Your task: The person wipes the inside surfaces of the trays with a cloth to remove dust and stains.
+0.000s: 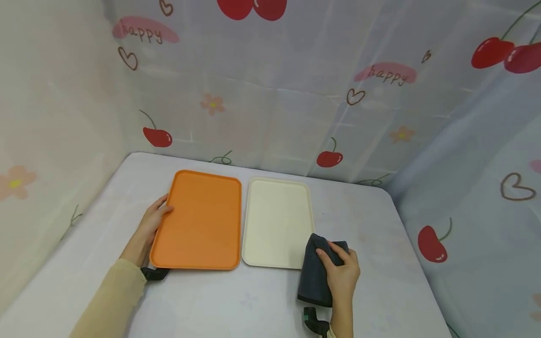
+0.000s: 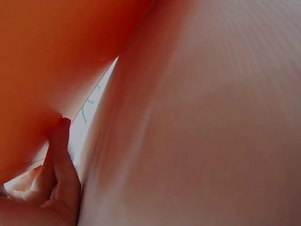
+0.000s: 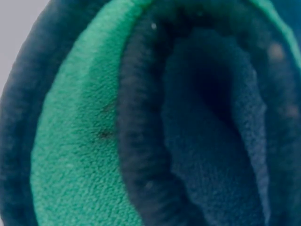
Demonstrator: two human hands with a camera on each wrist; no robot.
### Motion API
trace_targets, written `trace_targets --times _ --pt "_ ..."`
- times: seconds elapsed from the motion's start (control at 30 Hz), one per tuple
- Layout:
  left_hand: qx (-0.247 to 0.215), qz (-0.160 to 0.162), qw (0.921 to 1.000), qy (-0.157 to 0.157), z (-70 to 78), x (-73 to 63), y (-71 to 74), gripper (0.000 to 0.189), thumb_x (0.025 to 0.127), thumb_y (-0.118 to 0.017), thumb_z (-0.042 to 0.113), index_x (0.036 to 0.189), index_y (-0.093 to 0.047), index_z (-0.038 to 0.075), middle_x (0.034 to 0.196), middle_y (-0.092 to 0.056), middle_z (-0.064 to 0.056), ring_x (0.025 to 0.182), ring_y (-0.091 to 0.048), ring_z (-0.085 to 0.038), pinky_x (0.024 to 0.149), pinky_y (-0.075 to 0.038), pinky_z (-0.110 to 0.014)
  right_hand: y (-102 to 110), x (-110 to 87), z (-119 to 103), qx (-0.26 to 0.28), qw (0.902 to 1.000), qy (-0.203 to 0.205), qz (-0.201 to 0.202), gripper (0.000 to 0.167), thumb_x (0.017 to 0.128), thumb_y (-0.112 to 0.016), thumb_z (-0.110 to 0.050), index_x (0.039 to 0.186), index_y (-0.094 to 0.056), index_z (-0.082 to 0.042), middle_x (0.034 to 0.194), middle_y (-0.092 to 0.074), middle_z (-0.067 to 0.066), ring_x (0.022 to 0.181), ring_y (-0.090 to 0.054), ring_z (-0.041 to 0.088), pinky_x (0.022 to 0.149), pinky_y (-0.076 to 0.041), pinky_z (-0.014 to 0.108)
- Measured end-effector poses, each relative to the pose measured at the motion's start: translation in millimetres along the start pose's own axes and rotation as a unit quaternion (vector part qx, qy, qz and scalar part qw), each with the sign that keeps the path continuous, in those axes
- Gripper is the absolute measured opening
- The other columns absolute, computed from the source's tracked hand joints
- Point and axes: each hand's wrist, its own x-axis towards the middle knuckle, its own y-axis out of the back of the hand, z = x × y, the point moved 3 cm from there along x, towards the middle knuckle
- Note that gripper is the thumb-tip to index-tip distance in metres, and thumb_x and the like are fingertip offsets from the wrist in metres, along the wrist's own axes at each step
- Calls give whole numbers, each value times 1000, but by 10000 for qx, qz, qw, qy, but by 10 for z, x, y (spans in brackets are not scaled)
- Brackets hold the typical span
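An orange rectangular tray (image 1: pixel 198 220) is at the left of the table, its left edge gripped by my left hand (image 1: pixel 150 225) with the thumb over the rim. From the left wrist, the tray's orange underside (image 2: pixel 61 52) shows above the fingers (image 2: pixel 63 160), with a gap to the tabletop. My right hand (image 1: pixel 343 272) pinches a folded dark grey cloth (image 1: pixel 313 277) between thumb and fingers. Close up in the right wrist view, the cloth's rolled layers (image 3: pixel 84 136) show green and dark blue with a dark edging. The right hand is outside that close-up.
A cream tray (image 1: pixel 276 220) lies flat just right of the orange one; the cloth overlaps its lower right corner in the head view. All stand on a white-covered table (image 1: pixel 236 305) with rounded far corners. Cherry-printed curtains (image 1: pixel 270 94) hang behind and at both sides.
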Motion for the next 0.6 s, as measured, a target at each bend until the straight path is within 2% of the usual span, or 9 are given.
trace_targets --times 0.07,0.13,0.23,0.3,0.37,0.47,0.6 --pt "-251 -157 9995 -52 -29 6 2 66 104 -45 24 159 -6 23 156 -24 -14 94 -56 7 80 -50 -17 -3 1 6 10 10000 -25 -33 30 70 -87 -9 99 -78 -4 92 -61 14 84 -49 1 71 -40 9" --pt "-653 -346 9972 -65 -31 -23 -8 67 105 -44 23 158 -4 25 150 -33 -9 97 -56 6 81 -50 -17 -5 0 9 -8 10000 -65 -64 31 70 -88 -10 99 -78 -5 92 -61 12 85 -49 0 71 -40 9" --pt "-1424 -684 9874 -125 -57 -55 -15 68 105 -42 18 158 0 26 132 -50 8 100 -58 4 83 -51 -18 -10 0 13 -46 9998 -151 -121 33 69 -88 -11 100 -78 -5 93 -62 11 85 -49 1 71 -39 9" --pt "-1858 -862 9787 -98 -32 -112 -39 69 105 -39 13 158 4 26 116 -54 20 100 -59 2 82 -51 -18 -8 -2 10 -62 9997 -194 -146 34 69 -88 -11 101 -78 -6 93 -62 10 86 -49 3 71 -40 9" --pt "-2088 -993 9729 -94 -34 -118 -46 68 106 -35 12 158 7 26 113 -56 20 100 -59 1 83 -51 -19 -4 5 9 -94 9996 -213 -132 33 70 -88 -11 100 -78 -5 94 -62 11 87 -51 7 71 -40 10" --pt "-1828 -1029 9774 -266 -82 -74 -9 64 107 -29 15 157 9 27 116 -51 22 101 -56 3 85 -49 -17 -4 4 10 -130 9995 -251 -118 32 70 -87 -11 100 -78 -5 94 -62 10 88 -53 10 71 -40 10" --pt "-1273 -814 9862 -674 -130 20 56 60 107 -25 16 158 5 24 115 -47 25 101 -52 7 87 -44 -13 -6 -3 13 -174 9994 -286 -126 33 70 -88 -12 101 -78 -6 94 -62 9 87 -50 4 71 -40 9"
